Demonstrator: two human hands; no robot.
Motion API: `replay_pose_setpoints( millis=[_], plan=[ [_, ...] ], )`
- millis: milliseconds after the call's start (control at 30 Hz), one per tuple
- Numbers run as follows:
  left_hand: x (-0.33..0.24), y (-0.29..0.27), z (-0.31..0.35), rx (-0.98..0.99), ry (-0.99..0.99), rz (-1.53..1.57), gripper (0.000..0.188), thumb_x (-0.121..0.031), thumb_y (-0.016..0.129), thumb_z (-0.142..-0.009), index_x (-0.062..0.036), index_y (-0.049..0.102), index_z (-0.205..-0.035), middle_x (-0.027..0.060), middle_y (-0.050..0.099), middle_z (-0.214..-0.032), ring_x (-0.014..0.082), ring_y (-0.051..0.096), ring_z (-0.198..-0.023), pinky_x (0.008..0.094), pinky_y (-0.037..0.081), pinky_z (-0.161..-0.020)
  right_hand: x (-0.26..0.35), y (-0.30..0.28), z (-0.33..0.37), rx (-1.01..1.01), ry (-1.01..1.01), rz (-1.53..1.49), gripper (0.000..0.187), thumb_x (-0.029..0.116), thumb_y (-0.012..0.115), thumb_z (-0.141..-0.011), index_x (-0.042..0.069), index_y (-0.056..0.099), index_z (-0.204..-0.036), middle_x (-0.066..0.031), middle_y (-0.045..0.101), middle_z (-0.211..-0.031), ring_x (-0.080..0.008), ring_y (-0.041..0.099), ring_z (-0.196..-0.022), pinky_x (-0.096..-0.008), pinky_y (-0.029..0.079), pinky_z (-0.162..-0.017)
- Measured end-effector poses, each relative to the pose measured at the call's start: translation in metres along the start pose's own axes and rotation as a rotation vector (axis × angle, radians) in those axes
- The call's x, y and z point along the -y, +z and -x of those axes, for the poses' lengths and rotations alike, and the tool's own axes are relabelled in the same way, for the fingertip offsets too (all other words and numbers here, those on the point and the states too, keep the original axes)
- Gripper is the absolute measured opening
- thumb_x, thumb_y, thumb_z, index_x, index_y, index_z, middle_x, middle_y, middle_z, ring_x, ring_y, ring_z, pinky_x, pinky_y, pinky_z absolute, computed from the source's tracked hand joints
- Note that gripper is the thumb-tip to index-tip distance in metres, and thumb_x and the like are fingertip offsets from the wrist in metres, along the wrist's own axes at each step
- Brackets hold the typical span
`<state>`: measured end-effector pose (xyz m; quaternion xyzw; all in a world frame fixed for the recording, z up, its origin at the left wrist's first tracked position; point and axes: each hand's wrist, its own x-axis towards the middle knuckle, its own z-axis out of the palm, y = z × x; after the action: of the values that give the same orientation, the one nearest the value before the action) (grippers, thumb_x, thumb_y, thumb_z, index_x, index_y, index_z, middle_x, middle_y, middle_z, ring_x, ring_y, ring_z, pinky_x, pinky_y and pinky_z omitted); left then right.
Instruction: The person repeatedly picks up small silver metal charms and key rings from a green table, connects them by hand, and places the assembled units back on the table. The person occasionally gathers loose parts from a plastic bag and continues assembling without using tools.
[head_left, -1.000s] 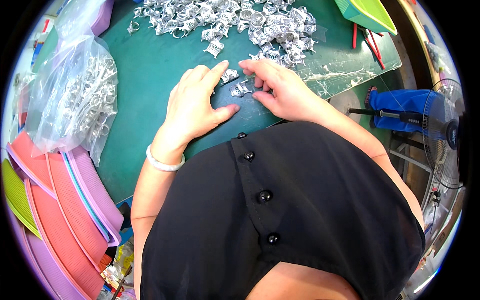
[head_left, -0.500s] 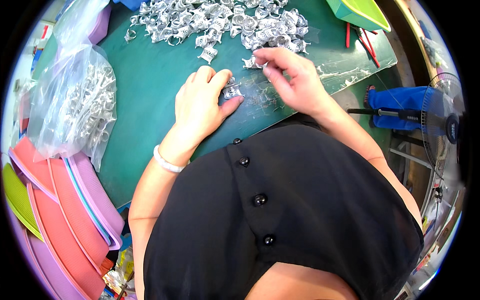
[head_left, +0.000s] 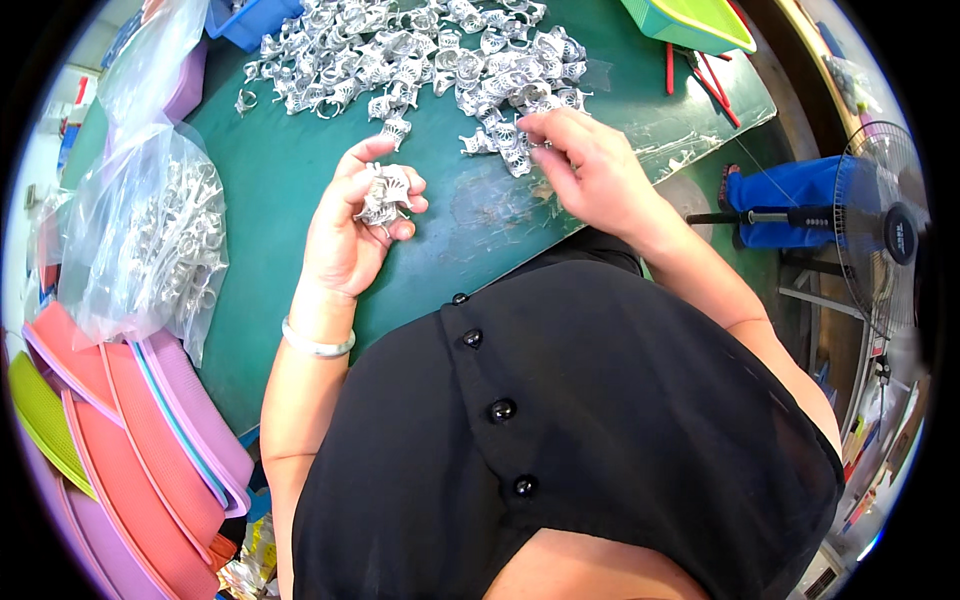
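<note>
Our left hand (head_left: 343, 228) holds curved, lacy silver metal pieces (head_left: 384, 197); our right hand (head_left: 597, 168), fingertips apart, should pinch lightly.

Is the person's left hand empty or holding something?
Holding something: silver-coloured openwork pieces show against the palm of the left hand, with its fingers curled around them.

Rings (head_left: 462, 68), 12 o'clock: silvery openwork metal
Tabletop (head_left: 270, 190): smooth, scuffed rough at 2 o'clock
Bag (head_left: 100, 220), 9 o'clock: glossy clear plastic
Baskets (head_left: 140, 465), 8 o'clock: plastic, matt on my screen
</note>
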<state>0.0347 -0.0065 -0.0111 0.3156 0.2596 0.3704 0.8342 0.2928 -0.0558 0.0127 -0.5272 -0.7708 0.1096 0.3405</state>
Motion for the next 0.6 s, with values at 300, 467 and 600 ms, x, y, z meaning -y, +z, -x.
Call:
replay_pose_setpoints(
  millis=[300,467,600],
  plan=[
    [0.003,0.011,-0.014,0.016,-0.154,0.095,0.029,-0.032,0.055,-0.090,-0.0062,0.059,-0.103,0.0149,0.063,-0.096,0.0246,0.064,-0.079,0.0289,0.051,-0.054,0.005,0.011,0.013,-0.044,-0.039,0.153,0.020,0.002,0.068,-0.071,0.004,0.064,-0.090,-0.0077,0.055,-0.088,-0.0247,0.059,-0.076,-0.0343,0.049,-0.063],
    [-0.003,0.036,-0.029,-0.076,-0.172,-0.516,0.015,-0.016,0.061,-0.083,-0.0082,0.060,-0.096,0.0042,0.062,-0.084,0.0091,0.056,-0.068,0.0203,0.042,-0.049,0.000,0.013,0.014,-0.061,-0.074,0.155,0.018,-0.001,0.068,-0.068,0.003,0.064,-0.085,-0.0085,0.054,-0.089,-0.0252,0.056,-0.078,-0.0336,0.047,-0.064],
    [0.010,0.042,-0.032,-0.164,0.395,-1.454,0.030,-0.017,0.068,-0.071,-0.0098,0.066,-0.100,0.0042,0.062,-0.079,0.0167,0.059,-0.065,0.0305,0.047,-0.061,-0.001,0.013,0.014,-0.132,-0.092,0.088,0.015,0.001,0.062,-0.069,0.005,0.063,-0.084,-0.0084,0.054,-0.092,-0.0269,0.054,-0.083,-0.0349,0.046,-0.069]
  ],
)
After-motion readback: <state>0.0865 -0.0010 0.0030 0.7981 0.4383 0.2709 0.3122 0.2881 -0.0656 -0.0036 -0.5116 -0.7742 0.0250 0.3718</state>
